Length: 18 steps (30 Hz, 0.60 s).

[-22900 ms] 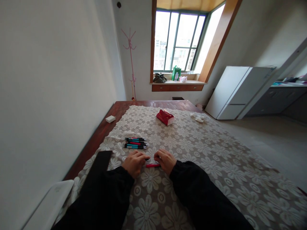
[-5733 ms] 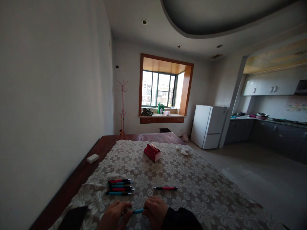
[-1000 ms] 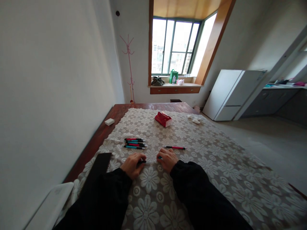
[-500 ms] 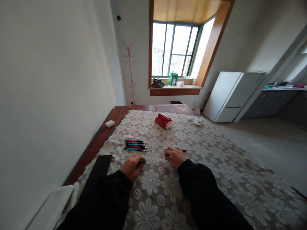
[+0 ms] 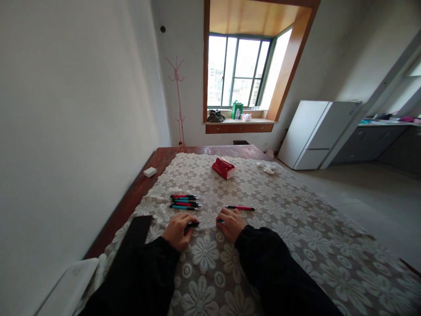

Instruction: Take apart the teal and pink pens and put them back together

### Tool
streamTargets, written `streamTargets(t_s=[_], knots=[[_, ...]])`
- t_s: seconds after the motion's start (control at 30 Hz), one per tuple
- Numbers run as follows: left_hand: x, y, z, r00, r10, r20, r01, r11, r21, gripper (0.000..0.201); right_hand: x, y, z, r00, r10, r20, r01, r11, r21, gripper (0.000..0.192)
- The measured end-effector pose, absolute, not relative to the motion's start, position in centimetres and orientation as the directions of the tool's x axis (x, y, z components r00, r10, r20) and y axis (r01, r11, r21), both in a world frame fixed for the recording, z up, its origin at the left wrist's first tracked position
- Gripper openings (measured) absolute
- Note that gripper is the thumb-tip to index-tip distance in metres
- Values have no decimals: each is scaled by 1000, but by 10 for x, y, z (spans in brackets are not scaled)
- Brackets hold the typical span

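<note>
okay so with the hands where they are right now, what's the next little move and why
Probably bring the two hands together so the pen parts meet. The left hand pinches a dark pen piece, the right hand pinches a teal-tipped piece, and a thin pale refill seems to span the gap between them. Whole pens lie in a pile nearby.

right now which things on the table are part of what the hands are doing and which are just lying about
In hand: left hand, right hand, pen parts between them, row of pens, single red pen.

Lying about: red packet, white block, crumpled tissue.
</note>
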<state>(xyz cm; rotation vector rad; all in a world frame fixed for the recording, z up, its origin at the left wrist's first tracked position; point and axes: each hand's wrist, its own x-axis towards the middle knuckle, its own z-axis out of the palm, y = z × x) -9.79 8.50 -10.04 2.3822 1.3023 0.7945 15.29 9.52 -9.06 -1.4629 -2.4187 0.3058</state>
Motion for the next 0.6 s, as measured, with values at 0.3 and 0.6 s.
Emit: streamTargets(t_s=[0.3,0.6], knots=[[-99,90,-107,429,846,317,620,-531,578,22,155,95,-91,-449,878,163,817,478,-321,6],[-98,88,-102,406,854,325,697,-519,495,14,157,96,-91,-447,882,149,822,471,-320,4]])
